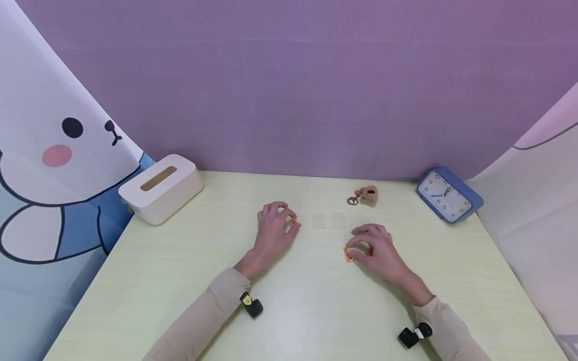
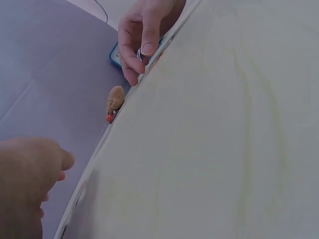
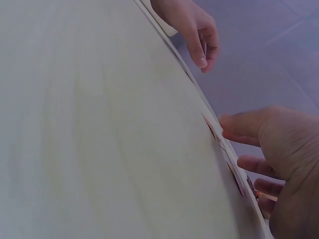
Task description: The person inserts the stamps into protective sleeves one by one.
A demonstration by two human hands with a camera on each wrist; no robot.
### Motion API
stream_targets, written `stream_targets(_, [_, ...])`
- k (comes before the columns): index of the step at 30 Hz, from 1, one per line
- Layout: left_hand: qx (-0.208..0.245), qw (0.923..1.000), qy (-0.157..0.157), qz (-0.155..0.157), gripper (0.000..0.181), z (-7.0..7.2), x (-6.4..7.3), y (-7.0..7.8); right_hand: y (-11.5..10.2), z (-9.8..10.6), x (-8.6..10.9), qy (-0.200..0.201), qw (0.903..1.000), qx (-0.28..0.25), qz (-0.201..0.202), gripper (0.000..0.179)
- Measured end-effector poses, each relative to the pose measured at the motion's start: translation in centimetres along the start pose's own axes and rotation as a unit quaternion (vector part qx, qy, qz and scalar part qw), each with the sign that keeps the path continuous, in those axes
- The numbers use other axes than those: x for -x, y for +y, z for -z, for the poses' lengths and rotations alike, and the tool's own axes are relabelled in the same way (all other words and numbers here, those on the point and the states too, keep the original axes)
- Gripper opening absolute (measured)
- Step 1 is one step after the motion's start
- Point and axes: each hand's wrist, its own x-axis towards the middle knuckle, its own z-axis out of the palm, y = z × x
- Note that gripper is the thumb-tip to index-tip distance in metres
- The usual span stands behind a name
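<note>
Left of the table's middle, my left hand [image 1: 276,229] pinches a small orange piece [image 1: 293,220] between thumb and index finger, which hide most of it. My right hand [image 1: 381,253] has thumb and index finger at a small flat orange piece [image 1: 348,254] and seems to pinch it close to the tabletop. Under that hand shows another orange piece [image 1: 369,249], partly covered. Seen edge-on in the right wrist view, a thin reddish piece [image 3: 209,127] lies by the right thumb. Between the hands lie two clear rectangular patches [image 1: 318,221], side by side.
A white tissue box [image 1: 164,188] stands at the table's back left. Near the back edge lies a brown plush keychain [image 1: 369,194] with a metal ring. A blue clock [image 1: 447,194] stands at the back right. Behind the table [image 1: 298,301] hangs a purple cloth [image 1: 293,90].
</note>
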Motion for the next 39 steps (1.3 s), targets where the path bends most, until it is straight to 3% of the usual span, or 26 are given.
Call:
stream_targets(8, [0.002,0.9984,-0.055,-0.01,0.038,-0.8,-0.7,0.9,0.5,0.4,0.0,-0.003,0.9999,0.01,0.002,0.028])
stream_targets(17, [-0.044,0.9937,-0.092,-0.044,0.052,-2.3,-1.3,1.2,0.5,0.3,0.0,-0.011,0.9999,0.002,-0.009,0.027])
stream_targets(24, [-0.103,0.9839,-0.131,-0.065,0.054,-2.8,-1.5,1.3,0.5,0.2,-0.1,-0.011,0.9999,0.0,-0.009,0.031])
stream_targets(29, [-0.108,0.9828,-0.13,-0.074,0.045,-2.2,-0.9,1.1,0.3,0.1,-0.2,-0.003,1.0,-0.002,-0.006,0.033])
stream_targets(39, [-0.074,0.9857,-0.125,-0.085,0.031,-0.9,1.0,0.8,0.5,-0.2,0.0,0.007,1.0,-0.005,-0.005,0.028])
